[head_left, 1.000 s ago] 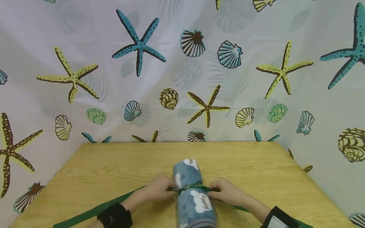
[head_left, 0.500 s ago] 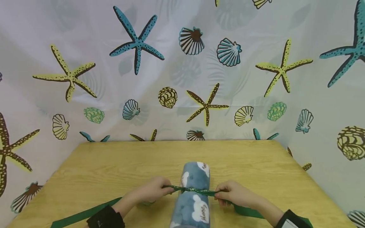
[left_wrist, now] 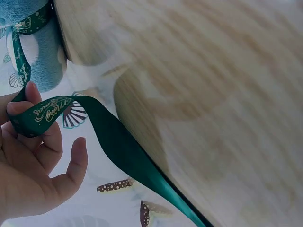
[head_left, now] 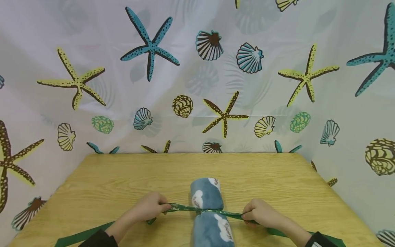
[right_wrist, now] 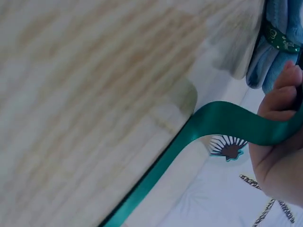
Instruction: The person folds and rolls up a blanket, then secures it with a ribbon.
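Observation:
A rolled blue towel (head_left: 210, 226) with white cloud-like patches lies lengthwise on the table, cinched round its middle by a green ribbon (head_left: 185, 208) with gold lettering. To its left, my left hand (head_left: 151, 206) pinches one side of the ribbon between thumb and fingers. On the right, my right hand (head_left: 260, 213) grips the other side. Between the hands the ribbon runs nearly straight across the roll. In the left wrist view a loose ribbon tail (left_wrist: 113, 146) curves away from the left hand. Another ribbon tail (right_wrist: 222, 122) trails from the right hand in the right wrist view.
The wooden table (head_left: 148, 171) extends behind and to both sides of the roll. A white curtain (head_left: 172, 82) printed with starfish and shells hangs behind and along the sides. Both ribbon tails lie along the tabletop towards its near corners.
Both hands have moved outward from the roll, left hand to the left and right hand to the right, drawing out longer lengths of ribbon. The roll has shifted and turned slightly.

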`<state>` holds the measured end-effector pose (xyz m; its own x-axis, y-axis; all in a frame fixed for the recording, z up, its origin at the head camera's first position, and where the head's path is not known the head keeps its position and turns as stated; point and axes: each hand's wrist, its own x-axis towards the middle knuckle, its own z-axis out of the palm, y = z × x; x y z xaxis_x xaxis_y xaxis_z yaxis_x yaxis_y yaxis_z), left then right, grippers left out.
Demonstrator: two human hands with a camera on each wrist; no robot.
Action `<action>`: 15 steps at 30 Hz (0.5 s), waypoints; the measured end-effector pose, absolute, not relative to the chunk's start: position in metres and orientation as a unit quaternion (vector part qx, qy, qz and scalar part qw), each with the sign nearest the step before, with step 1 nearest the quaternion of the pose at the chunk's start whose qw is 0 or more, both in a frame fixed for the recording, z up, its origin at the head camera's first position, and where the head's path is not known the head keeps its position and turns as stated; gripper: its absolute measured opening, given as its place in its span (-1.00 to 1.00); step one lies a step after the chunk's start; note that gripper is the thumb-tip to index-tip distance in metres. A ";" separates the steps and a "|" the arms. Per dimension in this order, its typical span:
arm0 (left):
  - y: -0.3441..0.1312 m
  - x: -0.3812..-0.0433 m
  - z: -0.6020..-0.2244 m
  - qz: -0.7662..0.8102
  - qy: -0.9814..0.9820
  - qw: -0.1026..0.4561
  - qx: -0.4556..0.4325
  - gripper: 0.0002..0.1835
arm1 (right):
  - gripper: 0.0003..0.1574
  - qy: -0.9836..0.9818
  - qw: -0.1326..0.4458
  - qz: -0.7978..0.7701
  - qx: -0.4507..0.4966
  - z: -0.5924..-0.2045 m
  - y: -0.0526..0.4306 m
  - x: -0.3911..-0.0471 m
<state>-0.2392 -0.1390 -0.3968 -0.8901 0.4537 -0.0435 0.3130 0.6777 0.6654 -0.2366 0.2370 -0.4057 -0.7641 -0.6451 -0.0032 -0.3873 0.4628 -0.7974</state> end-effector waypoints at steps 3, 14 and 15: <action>-0.138 -0.237 -0.395 0.313 0.926 0.089 0.189 -0.71 | -0.65 0.846 0.155 -0.415 -0.297 -0.407 0.244 -0.237; -0.136 -0.235 -0.393 0.269 0.943 0.049 0.192 -0.74 | -0.59 0.832 0.184 -0.418 -0.315 -0.408 0.257 -0.242; -0.137 -0.236 -0.394 0.276 0.938 0.051 0.204 -0.72 | -0.57 0.826 0.196 -0.418 -0.322 -0.408 0.258 -0.242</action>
<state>-0.2358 -0.1374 -0.3943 -0.9118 0.4104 0.0165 0.3538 0.7643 0.5391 -0.2424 0.2583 -0.4081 -0.7155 -0.6964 -0.0551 -0.3679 0.4428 -0.8177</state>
